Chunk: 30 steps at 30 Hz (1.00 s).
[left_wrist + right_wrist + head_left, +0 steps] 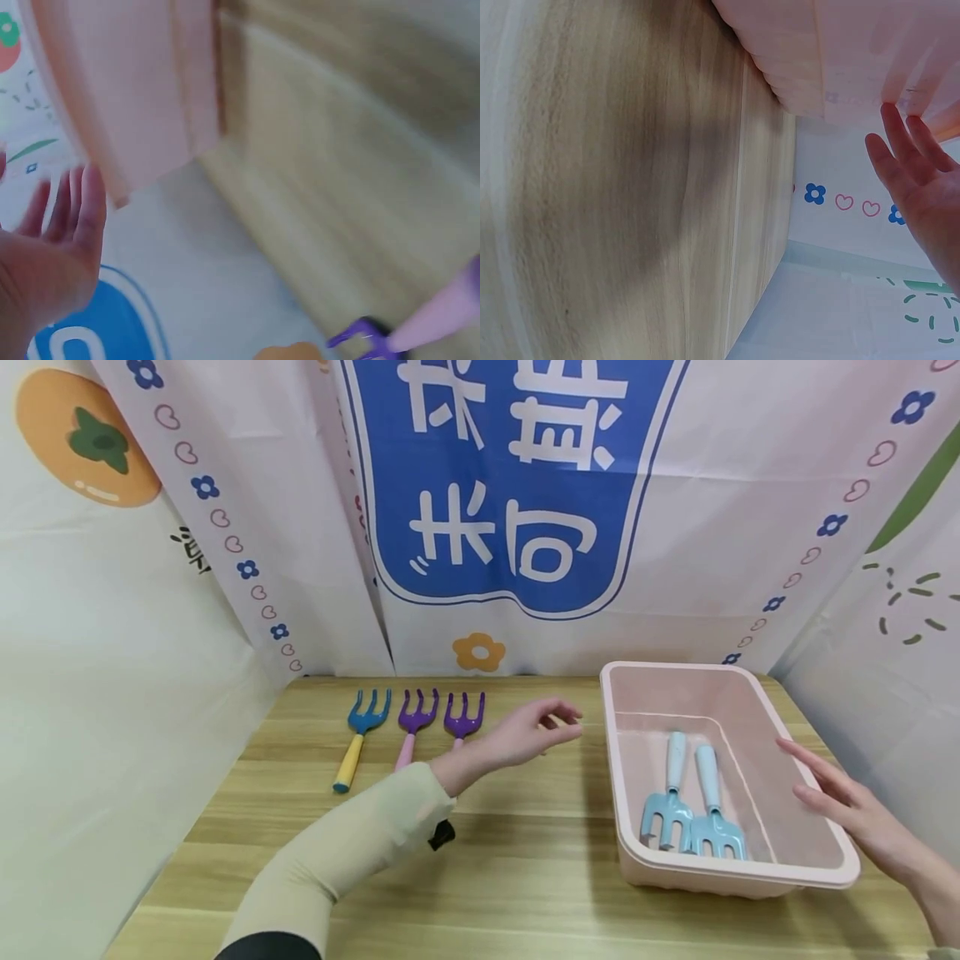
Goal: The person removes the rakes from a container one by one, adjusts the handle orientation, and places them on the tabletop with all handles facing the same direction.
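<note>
A pink plastic bin [630,860] stands on the right of the wooden table. Inside lie two light-blue hand forks, one fork [671,793] beside the other fork [712,810], tines toward the near wall. My left hand [534,732] hovers left of the bin with loosely bent fingers and nothing in it; the left wrist view shows this hand [60,240] near the bin's rim. At the bin's right side is my right hand [855,810], its fingers extended over the rim. In the right wrist view, the fingertips [891,112] meet the pink outer wall.
Toward the back left, a blue fork with a yellow handle [358,739] lies beside a purple fork with a pink handle [414,722] and another purple fork [463,718], partly hidden by my left arm. Printed cloth [300,527] hangs around the wooden table [525,877].
</note>
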Motion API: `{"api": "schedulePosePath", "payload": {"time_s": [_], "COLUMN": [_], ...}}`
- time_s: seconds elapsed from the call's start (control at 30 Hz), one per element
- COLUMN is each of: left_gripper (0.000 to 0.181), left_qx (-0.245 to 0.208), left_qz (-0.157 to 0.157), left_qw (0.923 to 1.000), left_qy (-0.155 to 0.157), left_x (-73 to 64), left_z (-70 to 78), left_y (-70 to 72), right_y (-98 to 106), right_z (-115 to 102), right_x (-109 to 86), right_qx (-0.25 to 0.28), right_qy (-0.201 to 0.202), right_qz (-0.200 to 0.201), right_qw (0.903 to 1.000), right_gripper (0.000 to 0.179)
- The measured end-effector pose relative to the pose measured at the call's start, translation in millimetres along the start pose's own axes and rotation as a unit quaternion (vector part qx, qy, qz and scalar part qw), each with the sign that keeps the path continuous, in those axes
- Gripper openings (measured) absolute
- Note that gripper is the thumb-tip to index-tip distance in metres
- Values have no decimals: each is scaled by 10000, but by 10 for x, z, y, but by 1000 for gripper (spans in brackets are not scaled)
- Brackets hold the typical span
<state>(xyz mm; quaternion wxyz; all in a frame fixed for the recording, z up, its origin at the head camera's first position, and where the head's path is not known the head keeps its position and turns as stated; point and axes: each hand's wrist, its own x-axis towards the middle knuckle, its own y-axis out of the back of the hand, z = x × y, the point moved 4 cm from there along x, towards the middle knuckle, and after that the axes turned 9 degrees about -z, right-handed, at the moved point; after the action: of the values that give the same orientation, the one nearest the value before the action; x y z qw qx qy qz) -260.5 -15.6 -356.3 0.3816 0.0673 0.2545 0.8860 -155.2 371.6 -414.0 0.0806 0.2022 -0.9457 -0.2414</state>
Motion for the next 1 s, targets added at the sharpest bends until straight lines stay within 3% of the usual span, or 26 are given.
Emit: {"api": "schedulePosePath", "payload": {"time_s": [0.1,0.23,0.37,0.53,0.67,0.77,0.87,1.0], "left_gripper": [29,33,45,61,67,69,69,66], "left_qx": [230,401,504,500,415,379,564,1141], "left_qz": [-784,-1756,-2444,-3158,-3501,-3625,-3603,-3345], "left_qw": [9965,9828,9670,9468,9354,9310,9306,9338], "left_qy": [-199,-405,-508,-362,-279,-209,-319,-556], "left_x": [163,335,479,621,736,848,985,1163], "left_z": [180,388,526,612,685,741,766,738], "left_y": [-5,-4,-1,-27,-61,-106,-183,-351], "right_y": [6,18,25,27,34,42,50,52], "right_z": [12,17,3,-19,-25,-25,-4,23], "right_x": [-12,-9,2,14,16,18,21,19], "right_qx": [20,45,28,19,-59,-122,-143,-84], "right_qy": [-43,-117,-108,-42,-16,9,67,139], "right_qz": [27,35,45,42,63,98,126,134], "right_qw": [10000,9999,9999,10000,10000,9999,9998,9998], "right_gripper": [60,59,59,59,59,59,60,61]}}
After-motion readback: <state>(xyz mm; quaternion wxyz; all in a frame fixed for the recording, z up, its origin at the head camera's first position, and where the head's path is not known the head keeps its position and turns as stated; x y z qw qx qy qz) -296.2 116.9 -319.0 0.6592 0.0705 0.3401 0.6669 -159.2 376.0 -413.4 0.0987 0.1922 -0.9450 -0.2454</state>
